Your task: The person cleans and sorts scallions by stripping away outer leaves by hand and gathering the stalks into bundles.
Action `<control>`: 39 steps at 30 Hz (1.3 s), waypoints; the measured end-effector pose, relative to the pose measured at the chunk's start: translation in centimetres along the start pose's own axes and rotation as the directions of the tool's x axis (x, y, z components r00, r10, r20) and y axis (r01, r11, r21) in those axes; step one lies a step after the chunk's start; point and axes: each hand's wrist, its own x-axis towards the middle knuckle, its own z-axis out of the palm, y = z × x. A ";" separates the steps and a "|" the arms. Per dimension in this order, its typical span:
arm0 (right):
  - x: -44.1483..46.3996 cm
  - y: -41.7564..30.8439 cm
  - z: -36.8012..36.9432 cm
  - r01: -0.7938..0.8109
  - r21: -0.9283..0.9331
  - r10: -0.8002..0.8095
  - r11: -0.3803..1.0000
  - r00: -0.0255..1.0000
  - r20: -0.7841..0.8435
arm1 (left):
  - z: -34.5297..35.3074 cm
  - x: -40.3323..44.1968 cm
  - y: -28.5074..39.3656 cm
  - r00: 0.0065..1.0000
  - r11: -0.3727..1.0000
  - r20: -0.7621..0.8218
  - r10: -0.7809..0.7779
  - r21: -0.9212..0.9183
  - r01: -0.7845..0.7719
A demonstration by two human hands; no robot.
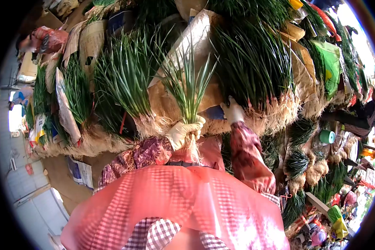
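My left hand (185, 133), in a pale glove, is closed around a bunch of green onion seedlings (190, 93). Their leaves fan upward, and the pale roots hang below my fist. Farther right, my right hand (233, 111), also gloved, reaches to the left edge of a big heap of seedlings (254, 66). Its thumb and fingers look spread near the root ends, with nothing visible in them. Left of the held bunch leans a smaller pile of seedlings (131, 75), roots toward me. Brown sacking (164, 102) lies behind the held bunch.
Rows of seedlings separated by sacks (91, 39) stretch to both sides. A red plastic apron (175, 196) covers my lap. At right are tied bundles (298, 162), a teal round container (327, 136) and another person (362, 114). Someone in red (50, 39) is at far left.
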 end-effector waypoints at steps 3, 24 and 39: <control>2.4 -1.3 0.5 -0.192 0.157 0.166 0.969 0.972 0.165 | 1.2 0.3 0.2 0.998 0.997 -0.052 0.032 0.078 -0.027; -3.1 -3.4 -1.7 -0.124 0.730 0.225 0.672 0.974 -0.041 | 1.1 2.3 -1.2 0.988 0.985 -0.145 -0.059 0.149 0.081; -5.0 -5.6 -0.4 -0.520 0.811 -0.078 0.268 0.827 0.556 | 1.5 2.7 -0.7 0.973 0.975 -0.120 -0.196 -0.132 0.180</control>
